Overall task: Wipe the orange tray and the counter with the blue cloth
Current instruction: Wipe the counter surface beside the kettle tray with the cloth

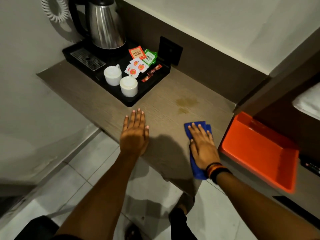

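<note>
The blue cloth (200,124) lies flat on the wooden counter (159,108) near its front edge. My right hand (203,148) presses flat on top of the cloth with fingers spread, covering most of it. My left hand (135,132) rests flat on the bare counter to the left, holding nothing. A yellowish stain (186,103) marks the counter just beyond the cloth. The orange tray (259,153) sits to the right of the cloth, on a lower surface beside the counter, with nothing in it.
A black tray (152,89) at the back left of the counter holds a steel kettle (105,23), two upturned white cups (121,80) and tea sachets (142,58). A dark wall socket (170,49) sits behind. White bedding (310,99) shows at the right. Tiled floor lies below.
</note>
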Available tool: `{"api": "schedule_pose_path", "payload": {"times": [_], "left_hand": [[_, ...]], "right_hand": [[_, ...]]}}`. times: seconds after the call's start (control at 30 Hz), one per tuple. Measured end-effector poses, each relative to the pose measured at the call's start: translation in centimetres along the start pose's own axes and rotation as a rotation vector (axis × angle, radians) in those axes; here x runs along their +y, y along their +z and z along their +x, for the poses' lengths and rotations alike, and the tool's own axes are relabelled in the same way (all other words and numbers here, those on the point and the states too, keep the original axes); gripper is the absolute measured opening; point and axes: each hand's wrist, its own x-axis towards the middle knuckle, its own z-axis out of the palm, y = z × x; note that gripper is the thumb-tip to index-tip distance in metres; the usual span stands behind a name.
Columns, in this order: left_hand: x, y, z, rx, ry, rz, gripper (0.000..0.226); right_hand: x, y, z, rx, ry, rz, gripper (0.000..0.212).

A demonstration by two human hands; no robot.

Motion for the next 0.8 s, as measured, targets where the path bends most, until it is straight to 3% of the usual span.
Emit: {"api": "schedule_pose_path", "payload": {"times": [0.17,0.33,0.53,0.6,0.7,0.8], "left_hand": [[-0.6,0.6,0.4,0.001,0.002,0.001,0.056],[-0.3,-0.2,0.2,0.001,0.020,-0.014,0.055],[-1.9,-0.2,2.4,-0.051,0.082,-0.107,0.057],[-2.2,0.4,3.2,-0.068,0.082,-0.113,0.055],[-2.1,0.1,3.3,-0.098,0.072,-0.110,0.054],[-1.9,-0.6,3.0,-0.101,0.064,-0.130,0.053]], "right_hand": [[-4.6,0.8,6.8,0.054,0.109,0.015,0.058],[-6.4,2.3,0.1,-0.070,-0.147,0.011,0.058],[-2.6,0.8,5.4,0.100,0.200,-0.015,0.060],[-3.1,0.6,8.9,0.117,0.231,-0.037,0.060],[-4.1,0.5,9.6,0.060,0.128,-0.004,0.057],[-3.5,0.8,5.1,-0.023,-0.050,0.027,0.053]]}}
